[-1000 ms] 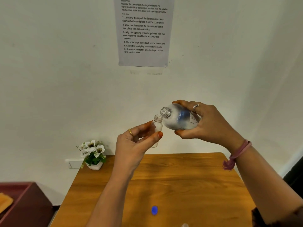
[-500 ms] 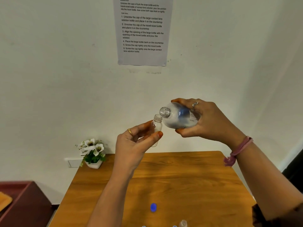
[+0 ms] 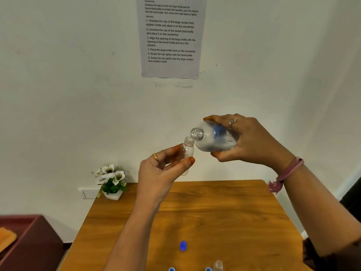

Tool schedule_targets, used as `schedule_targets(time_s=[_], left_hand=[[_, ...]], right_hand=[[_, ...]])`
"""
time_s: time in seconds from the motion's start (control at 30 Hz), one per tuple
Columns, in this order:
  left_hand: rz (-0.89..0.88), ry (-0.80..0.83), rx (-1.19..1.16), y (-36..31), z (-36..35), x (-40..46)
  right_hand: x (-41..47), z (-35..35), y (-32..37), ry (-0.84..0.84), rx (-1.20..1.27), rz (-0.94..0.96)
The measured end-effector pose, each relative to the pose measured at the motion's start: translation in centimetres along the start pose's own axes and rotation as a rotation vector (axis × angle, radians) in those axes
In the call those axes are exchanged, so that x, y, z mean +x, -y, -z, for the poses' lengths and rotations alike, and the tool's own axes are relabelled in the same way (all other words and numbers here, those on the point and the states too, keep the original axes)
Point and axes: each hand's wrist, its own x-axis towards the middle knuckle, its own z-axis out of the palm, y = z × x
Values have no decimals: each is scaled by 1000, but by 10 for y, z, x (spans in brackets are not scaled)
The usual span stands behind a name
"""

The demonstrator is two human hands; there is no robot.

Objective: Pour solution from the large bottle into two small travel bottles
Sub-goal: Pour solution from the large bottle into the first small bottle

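My right hand (image 3: pixel 252 141) grips the large clear bottle (image 3: pixel 213 137), uncapped and tipped on its side with its mouth pointing left. My left hand (image 3: pixel 162 171) pinches a small clear travel bottle (image 3: pixel 188 151) upright between thumb and fingers, its open neck just below and left of the large bottle's mouth. No stream of liquid is visible between them. A second small bottle (image 3: pixel 218 265) stands at the near edge of the wooden table (image 3: pixel 224 210), partly cut off by the frame.
A blue cap (image 3: pixel 183 245) lies on the table near me, and two more blue caps (image 3: pixel 208 268) peek in at the bottom edge. A small potted white flower (image 3: pixel 111 180) sits at the far left corner. A dark red box (image 3: pixel 29 241) stands left of the table.
The large bottle's mouth has come a little closer over the travel bottle's neck. The view has tilted down slightly, bringing the second small bottle and more caps into sight.
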Motion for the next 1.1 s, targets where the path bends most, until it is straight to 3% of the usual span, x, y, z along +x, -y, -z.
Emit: schedule_targets(time_s=[1.1], left_hand=[[18, -7, 8, 5, 4, 6]], right_hand=[[13, 2, -2, 33, -66, 41]])
